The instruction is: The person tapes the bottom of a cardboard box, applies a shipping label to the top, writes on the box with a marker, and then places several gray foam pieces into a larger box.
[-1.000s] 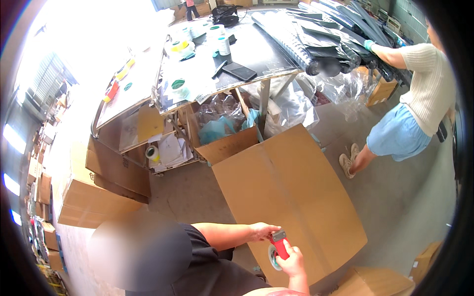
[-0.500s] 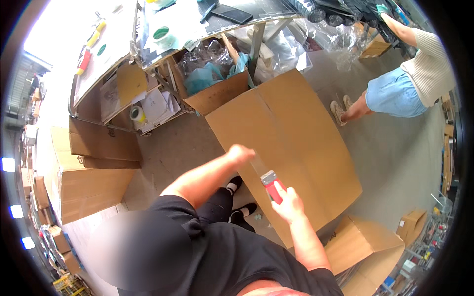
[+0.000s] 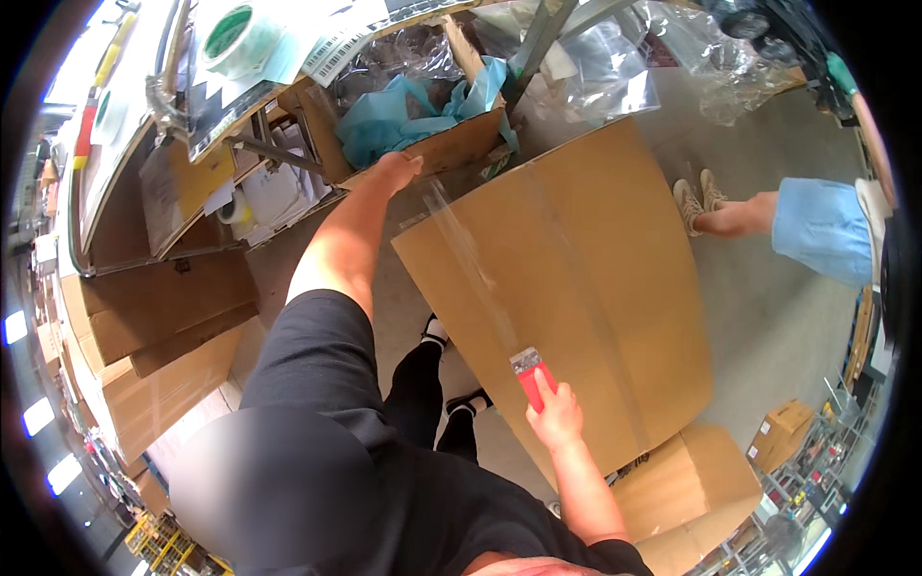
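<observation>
A large brown cardboard box (image 3: 624, 288) lies before me. My right hand (image 3: 559, 418) is closed around a red tape dispenser (image 3: 534, 385) with a metal front, held over the box's top. From the dispenser a strip of clear tape (image 3: 471, 257) stretches away across the cardboard to the box's far left edge. Beyond that edge my left hand (image 3: 396, 171) reaches out, its fingers pinched together at the tape's free end. The fingertips are small and partly hidden. An older tape seam (image 3: 595, 307) runs along the box's top, right of the new strip.
An open box with blue plastic (image 3: 384, 120) sits under the workbench, close to my left hand. A tape roll (image 3: 235, 40) stands on the bench. Cardboard boxes (image 3: 163, 374) stand at left, another (image 3: 682, 485) at near right. A person in blue shorts (image 3: 821, 226) stands at right.
My left hand has moved far and left, drawing the tape out into a long strip. The dispenser stays over the box in my right hand. The view has shifted.
</observation>
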`<state>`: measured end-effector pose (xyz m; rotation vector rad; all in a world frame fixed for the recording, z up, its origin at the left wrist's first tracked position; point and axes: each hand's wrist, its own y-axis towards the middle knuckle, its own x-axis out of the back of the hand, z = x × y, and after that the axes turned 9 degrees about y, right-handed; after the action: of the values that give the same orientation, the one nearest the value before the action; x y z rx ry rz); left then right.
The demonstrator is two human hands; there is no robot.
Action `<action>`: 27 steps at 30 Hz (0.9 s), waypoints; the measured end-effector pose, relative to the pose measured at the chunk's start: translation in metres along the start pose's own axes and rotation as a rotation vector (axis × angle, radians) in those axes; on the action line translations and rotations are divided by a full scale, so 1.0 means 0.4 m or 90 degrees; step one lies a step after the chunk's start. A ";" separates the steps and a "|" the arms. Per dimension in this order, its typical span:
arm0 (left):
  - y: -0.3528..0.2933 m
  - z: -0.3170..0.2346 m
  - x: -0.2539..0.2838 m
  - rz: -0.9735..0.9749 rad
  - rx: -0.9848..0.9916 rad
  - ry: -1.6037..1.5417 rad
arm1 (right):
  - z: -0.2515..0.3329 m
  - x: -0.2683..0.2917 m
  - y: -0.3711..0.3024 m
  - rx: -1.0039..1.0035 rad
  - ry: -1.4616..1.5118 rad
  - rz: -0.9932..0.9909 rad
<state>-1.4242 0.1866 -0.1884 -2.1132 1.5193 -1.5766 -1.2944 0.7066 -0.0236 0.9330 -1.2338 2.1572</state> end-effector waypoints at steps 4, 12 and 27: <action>0.068 0.034 -0.096 0.084 -0.002 0.149 | 0.009 -0.011 0.059 -0.064 -0.009 0.070; 0.091 0.096 -0.261 0.418 0.129 -0.044 | 0.025 0.003 0.089 -0.100 -0.005 0.079; -0.470 -0.079 -0.448 -0.130 -0.198 0.553 | -0.109 -0.005 -0.055 -0.018 0.058 -0.024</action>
<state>-1.3221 0.4273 -0.1839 -1.8303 1.8966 -2.7256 -1.2920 0.7550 -0.0287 0.8311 -1.1910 2.1224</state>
